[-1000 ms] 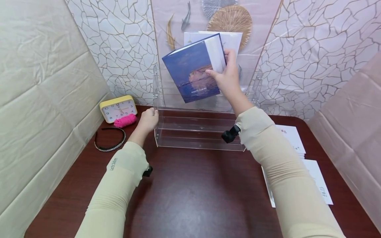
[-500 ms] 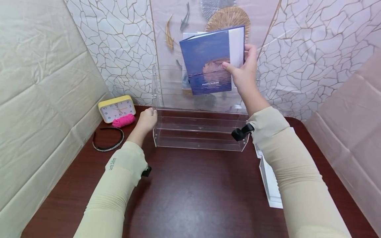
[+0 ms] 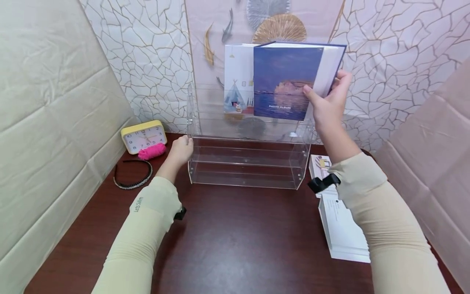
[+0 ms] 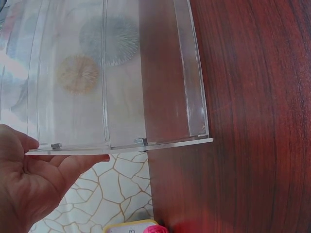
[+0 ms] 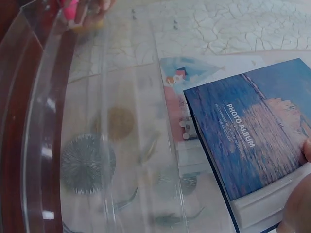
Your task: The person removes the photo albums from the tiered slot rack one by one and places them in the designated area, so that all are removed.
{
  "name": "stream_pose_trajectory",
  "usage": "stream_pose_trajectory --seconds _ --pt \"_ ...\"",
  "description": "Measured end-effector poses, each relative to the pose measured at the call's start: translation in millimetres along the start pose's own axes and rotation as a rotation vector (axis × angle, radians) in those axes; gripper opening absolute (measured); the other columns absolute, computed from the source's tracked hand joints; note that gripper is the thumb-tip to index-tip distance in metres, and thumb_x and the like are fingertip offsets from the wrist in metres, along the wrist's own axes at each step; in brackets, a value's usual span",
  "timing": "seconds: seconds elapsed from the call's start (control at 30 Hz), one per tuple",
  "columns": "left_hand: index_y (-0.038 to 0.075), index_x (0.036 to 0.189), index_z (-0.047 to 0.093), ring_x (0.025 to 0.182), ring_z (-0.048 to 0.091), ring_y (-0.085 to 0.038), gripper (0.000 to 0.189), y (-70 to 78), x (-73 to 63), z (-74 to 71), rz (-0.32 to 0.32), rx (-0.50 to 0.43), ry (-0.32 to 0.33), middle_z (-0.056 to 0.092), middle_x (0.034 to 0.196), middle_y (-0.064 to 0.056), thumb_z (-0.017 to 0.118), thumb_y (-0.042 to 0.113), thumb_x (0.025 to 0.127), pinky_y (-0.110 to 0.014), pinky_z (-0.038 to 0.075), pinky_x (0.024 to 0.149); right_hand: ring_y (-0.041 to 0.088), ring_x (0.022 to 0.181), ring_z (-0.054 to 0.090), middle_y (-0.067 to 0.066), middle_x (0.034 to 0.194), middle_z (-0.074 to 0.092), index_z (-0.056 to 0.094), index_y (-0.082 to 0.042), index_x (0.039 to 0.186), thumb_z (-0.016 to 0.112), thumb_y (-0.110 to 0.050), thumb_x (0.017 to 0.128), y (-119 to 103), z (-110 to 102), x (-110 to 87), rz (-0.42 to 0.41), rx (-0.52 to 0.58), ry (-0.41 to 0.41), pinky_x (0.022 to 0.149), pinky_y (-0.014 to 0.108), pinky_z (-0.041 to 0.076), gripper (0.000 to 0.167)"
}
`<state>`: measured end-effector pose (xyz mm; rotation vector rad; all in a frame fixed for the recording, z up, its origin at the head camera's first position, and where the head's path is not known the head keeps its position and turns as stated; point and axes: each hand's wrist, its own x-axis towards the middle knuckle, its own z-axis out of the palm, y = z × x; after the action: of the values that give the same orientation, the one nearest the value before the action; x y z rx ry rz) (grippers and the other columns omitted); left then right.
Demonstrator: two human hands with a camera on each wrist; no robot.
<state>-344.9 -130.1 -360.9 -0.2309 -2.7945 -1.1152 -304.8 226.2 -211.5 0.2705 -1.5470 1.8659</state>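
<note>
My right hand (image 3: 330, 102) pinches a blue photo album (image 3: 286, 77) by its white-banded right edge, thumb on the front cover. The album is held upright above the upper part of a clear acrylic rack (image 3: 244, 183). Behind it, a white album with a tent picture (image 3: 235, 81) stands in the rack, its right part hidden by the blue one. At the rack's left side my left hand (image 3: 181, 150) grips the side panel; the left wrist view shows the thumb (image 4: 24, 141) on one face and fingers beneath the panel.
Left on the table are a yellow clock (image 3: 144, 136), a pink fuzzy bundle (image 3: 152, 151) and a black headband (image 3: 134, 185). White albums (image 3: 343, 232) lie to the right, partly under my right forearm. A patterned backdrop (image 3: 154, 61) stands behind the rack.
My right hand has carried the blue album to the right and turned it from tilted to nearly level, uncovering the tent picture. The left hand stays on the rack's side.
</note>
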Motion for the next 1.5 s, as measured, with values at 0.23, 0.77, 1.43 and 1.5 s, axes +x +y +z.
stream_pose_trajectory --seconds 0.23,0.77,1.43,1.5 --pt "0.001 0.077 0.042 0.074 0.046 -0.034 0.029 0.1 2.2 -5.8 0.001 0.003 0.021 0.041 0.069 -0.015 0.033 0.017 0.100 -0.043 0.040 0.072 0.027 0.100 0.053 0.018 0.115 0.051 0.029 -0.008 0.111 0.063 0.019 0.075 -12 -17 -31.9 -0.008 0.208 0.017 0.085 0.032 0.044 0.057" --pt "0.001 0.078 0.043 0.074 0.048 -0.034 0.029 -5.1 -3.9 0.9 -0.012 0.005 0.007 0.042 0.068 -0.014 0.034 0.018 0.099 -0.042 0.041 0.072 0.017 0.091 0.061 0.012 0.108 0.057 0.034 -0.008 0.111 0.052 0.021 0.083 18 -75 -157.4 0.246 0.102 -0.065 0.073 0.025 0.051 0.044" --pt "0.001 0.077 0.043 0.075 0.048 -0.034 0.029 -2.6 -3.1 5.8 0.002 0.008 0.021 0.043 0.068 -0.015 0.034 0.018 0.099 -0.043 0.041 0.072 0.013 0.095 0.051 0.027 0.124 0.039 0.008 0.008 0.134 0.057 -0.010 0.093 45 -125 -235.3 0.857 -0.430 -0.194 0.074 0.020 0.044 0.067" --pt "0.001 0.078 0.043 0.075 0.048 -0.034 0.029 -2.0 -2.2 5.5 0.003 0.006 0.025 0.043 0.068 -0.015 0.034 0.018 0.099 -0.043 0.041 0.072 0.013 0.089 0.054 0.026 0.119 0.042 0.008 0.009 0.134 0.058 -0.010 0.092 49 -127 -236.0 0.869 -0.427 -0.189 0.072 0.023 0.046 0.067"
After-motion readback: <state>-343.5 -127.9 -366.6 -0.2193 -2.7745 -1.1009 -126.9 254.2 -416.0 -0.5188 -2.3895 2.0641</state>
